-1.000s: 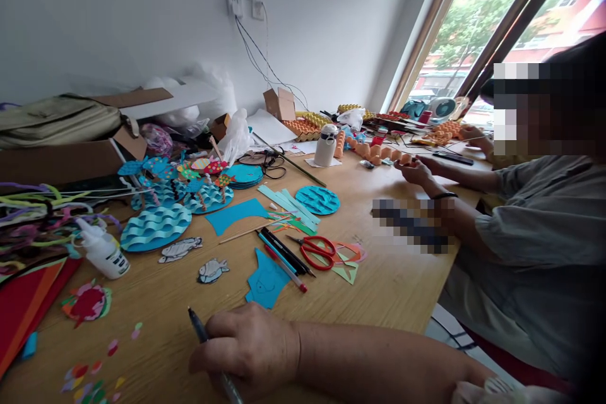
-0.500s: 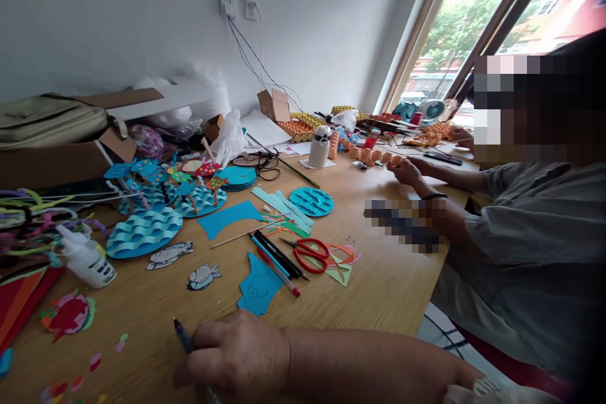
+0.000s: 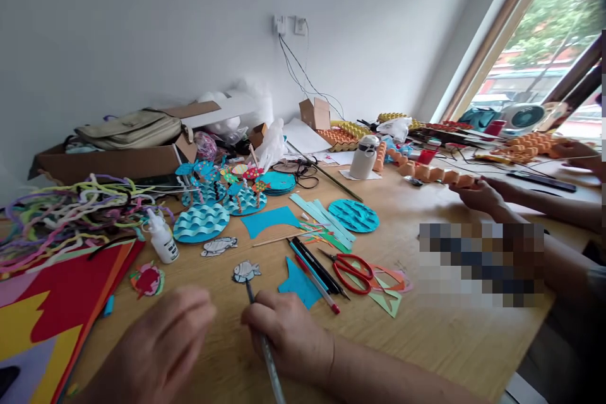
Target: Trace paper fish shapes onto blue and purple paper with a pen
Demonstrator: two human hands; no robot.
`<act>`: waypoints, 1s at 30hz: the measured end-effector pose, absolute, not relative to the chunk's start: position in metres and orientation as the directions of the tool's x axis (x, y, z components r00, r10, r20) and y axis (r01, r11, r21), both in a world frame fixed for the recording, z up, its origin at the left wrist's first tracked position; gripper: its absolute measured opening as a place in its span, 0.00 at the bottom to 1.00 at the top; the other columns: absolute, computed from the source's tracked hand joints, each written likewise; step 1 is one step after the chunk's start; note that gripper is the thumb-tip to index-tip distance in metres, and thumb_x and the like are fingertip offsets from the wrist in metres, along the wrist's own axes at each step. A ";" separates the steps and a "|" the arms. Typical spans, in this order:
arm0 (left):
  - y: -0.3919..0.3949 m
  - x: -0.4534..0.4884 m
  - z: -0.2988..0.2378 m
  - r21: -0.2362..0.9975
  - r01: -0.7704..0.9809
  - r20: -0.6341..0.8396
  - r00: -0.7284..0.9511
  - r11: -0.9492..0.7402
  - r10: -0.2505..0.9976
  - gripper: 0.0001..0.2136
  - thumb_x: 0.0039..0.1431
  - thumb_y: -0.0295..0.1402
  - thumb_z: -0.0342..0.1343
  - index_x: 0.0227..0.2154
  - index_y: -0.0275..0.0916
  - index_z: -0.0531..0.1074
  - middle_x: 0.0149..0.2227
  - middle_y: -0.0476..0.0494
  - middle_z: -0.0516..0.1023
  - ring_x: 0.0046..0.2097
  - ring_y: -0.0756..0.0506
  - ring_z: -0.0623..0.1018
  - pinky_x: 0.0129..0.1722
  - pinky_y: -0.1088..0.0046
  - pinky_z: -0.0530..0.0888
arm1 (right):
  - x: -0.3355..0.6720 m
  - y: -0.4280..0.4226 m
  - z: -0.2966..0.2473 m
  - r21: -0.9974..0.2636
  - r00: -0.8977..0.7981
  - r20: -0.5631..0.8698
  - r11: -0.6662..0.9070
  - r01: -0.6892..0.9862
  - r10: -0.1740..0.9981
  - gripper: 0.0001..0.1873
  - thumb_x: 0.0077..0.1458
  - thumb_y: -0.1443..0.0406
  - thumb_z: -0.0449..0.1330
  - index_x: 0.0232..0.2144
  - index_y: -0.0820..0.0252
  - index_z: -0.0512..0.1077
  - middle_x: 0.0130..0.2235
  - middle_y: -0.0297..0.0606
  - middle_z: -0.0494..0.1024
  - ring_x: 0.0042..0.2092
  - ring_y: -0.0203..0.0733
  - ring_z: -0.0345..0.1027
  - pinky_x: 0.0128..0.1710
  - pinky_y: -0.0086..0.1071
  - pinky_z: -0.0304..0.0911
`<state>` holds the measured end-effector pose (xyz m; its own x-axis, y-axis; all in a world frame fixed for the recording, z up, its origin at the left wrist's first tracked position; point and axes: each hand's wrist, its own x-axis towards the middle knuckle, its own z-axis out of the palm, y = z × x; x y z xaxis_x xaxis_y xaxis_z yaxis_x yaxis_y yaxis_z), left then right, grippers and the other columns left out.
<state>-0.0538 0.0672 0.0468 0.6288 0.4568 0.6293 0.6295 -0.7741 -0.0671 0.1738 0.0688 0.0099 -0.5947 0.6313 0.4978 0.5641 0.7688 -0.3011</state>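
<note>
Two hands of the person wearing the camera sit low in the head view, over a wooden table (image 3: pixel 440 341) strewn with craft paper.

The right hand (image 3: pixel 290 342) is closed around a pen (image 3: pixel 273 376), knuckles up. The pen's long axis runs from the bottom edge, up through the fist, leaning slightly left. Its tip pokes out above the fingers and ends just short of a small paper fish (image 3: pixel 245 271), grey and black, lying flat on the wood. I cannot tell whether tip and fish touch. The fish lies straight ahead of the right hand, along the pen's line, head to the left and tail to the right, so crosswise to the pen.

The left hand (image 3: pixel 158 350) hovers further left, blurred. Its fingers look loosely curled with nothing seen in them, but I cannot tell its state for sure. The fish lies ahead and to the right of it, so the right hand is the nearer one.

Around the fish: a second fish (image 3: pixel 218 246) further back, a red cutout (image 3: pixel 148 279) to the left, a glue bottle (image 3: pixel 162 241) behind that, and blue paper (image 3: pixel 299 284) just to the right. Beyond the blue paper lie loose pens (image 3: pixel 318 273) and red scissors (image 3: pixel 353 270). Red sheets (image 3: pixel 61 303) fill the near left corner.

Far right, a co-worker's hand (image 3: pixel 480 194) holds a string of orange cups (image 3: pixel 426 172).
</note>
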 end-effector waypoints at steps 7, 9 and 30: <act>0.145 -0.036 0.061 0.124 0.797 0.228 0.557 -0.591 0.799 0.17 0.57 0.28 0.43 0.50 0.39 0.64 0.51 0.41 0.68 0.52 0.42 0.69 0.51 0.67 0.67 | 0.177 0.068 0.015 -0.308 -0.558 0.578 0.793 0.526 0.595 0.09 0.49 0.72 0.50 0.33 0.60 0.67 0.27 0.34 0.68 0.25 0.34 0.60 0.23 0.26 0.49; 0.164 -0.022 0.057 0.117 0.825 0.091 0.546 -0.553 0.833 0.20 0.55 0.25 0.47 0.52 0.38 0.63 0.55 0.41 0.65 0.55 0.42 0.66 0.55 0.67 0.64 | 0.177 0.067 0.016 -0.290 -0.572 0.595 0.814 0.503 0.565 0.08 0.50 0.72 0.49 0.32 0.60 0.67 0.26 0.34 0.67 0.25 0.34 0.59 0.23 0.27 0.49; 0.272 0.064 0.031 -0.032 0.836 -0.273 0.519 -0.547 0.810 0.13 0.61 0.35 0.52 0.47 0.37 0.66 0.48 0.40 0.69 0.44 0.43 0.73 0.42 0.60 0.72 | 0.181 0.068 0.017 -0.242 -0.587 0.618 0.837 0.492 0.523 0.06 0.50 0.70 0.49 0.31 0.59 0.65 0.24 0.32 0.65 0.23 0.33 0.55 0.21 0.27 0.46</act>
<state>0.0639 0.2722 0.0311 0.5195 0.8098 -0.2727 0.8363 -0.5473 -0.0323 0.1810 0.0683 0.0169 -0.5870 0.5234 0.6176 0.4918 0.8365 -0.2416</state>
